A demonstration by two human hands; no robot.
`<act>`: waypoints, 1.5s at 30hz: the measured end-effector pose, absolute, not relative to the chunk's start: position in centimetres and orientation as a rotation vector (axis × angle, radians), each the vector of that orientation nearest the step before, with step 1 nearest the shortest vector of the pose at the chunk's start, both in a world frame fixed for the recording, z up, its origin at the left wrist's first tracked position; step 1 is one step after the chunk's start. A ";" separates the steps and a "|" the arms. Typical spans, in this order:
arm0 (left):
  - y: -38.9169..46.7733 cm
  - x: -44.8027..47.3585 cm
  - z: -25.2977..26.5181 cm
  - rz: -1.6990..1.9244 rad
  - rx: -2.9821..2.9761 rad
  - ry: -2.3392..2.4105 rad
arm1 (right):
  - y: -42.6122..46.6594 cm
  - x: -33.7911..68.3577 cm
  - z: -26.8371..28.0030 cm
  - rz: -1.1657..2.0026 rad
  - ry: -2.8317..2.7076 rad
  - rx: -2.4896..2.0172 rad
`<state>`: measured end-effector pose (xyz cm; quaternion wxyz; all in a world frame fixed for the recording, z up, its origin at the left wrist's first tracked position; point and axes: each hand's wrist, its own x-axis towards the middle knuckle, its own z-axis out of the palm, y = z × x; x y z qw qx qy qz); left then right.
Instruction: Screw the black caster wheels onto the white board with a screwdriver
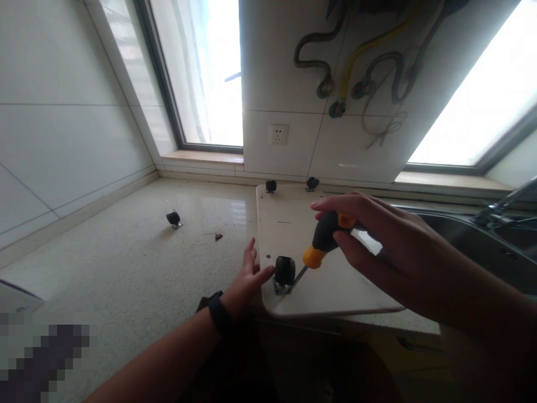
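My right hand [369, 229] is closed round a screwdriver [321, 240] with a black and orange handle. The shaft slants down to the metal plate of a black caster wheel [285, 271], at the near left corner of a pale flat board [335, 288]. At the board's left edge is my left hand [250, 278], fingers stretched out and thumb at the caster's side. Two more casters, one at the far left corner [271, 186] and another to its right [312, 183], stand on the board. Whether the screwdriver tip sits in a screw is too small to tell.
On the speckled countertop [201, 257] lie a loose caster [173, 219] and a small pile of screws [218, 237]. A sink [474, 246] with a faucet [503, 207] is at right. A wall socket [279, 134] and hanging hoses [352, 67] are behind.
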<state>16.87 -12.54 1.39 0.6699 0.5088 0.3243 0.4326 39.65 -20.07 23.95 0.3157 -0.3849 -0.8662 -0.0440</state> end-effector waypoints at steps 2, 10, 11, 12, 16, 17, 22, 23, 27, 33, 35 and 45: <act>-11.8 16.2 1.6 0.993 1.328 0.823 | -20.3 39.7 24.0 -0.116 -2.301 -1.051; -10.7 14.8 1.4 0.957 1.856 0.713 | -21.0 39.8 24.3 -0.109 -2.338 -1.090; -10.7 14.8 1.3 0.991 1.831 0.693 | -21.1 39.8 24.3 -0.112 -2.337 -1.094; -10.7 14.9 1.2 1.019 1.800 0.677 | -21.1 39.8 24.3 -0.117 -2.335 -1.097; -10.8 14.9 1.1 1.047 1.737 0.659 | -21.2 39.6 24.4 -0.140 -2.325 -1.111; -10.8 14.9 1.1 1.038 1.744 0.661 | -21.2 39.6 24.4 -0.146 -2.325 -1.113; -11.3 14.8 1.9 0.969 1.794 0.679 | -21.4 39.6 24.3 -0.190 -2.317 -1.137; -11.4 14.8 2.0 0.950 1.795 0.689 | -21.5 39.7 24.3 -0.198 -2.318 -1.132; -11.5 14.8 2.4 0.914 1.769 0.698 | -21.7 39.8 24.3 -0.204 -2.319 -1.130; -11.1 14.5 2.1 0.883 1.857 0.658 | -21.6 39.7 24.4 -0.228 -2.325 -1.130; -11.1 14.5 2.2 0.874 1.898 0.665 | -21.6 39.6 24.4 -0.243 -2.328 -1.126; -12.3 14.9 3.7 0.768 2.039 0.816 | -21.6 39.7 24.3 -0.232 -2.334 -1.105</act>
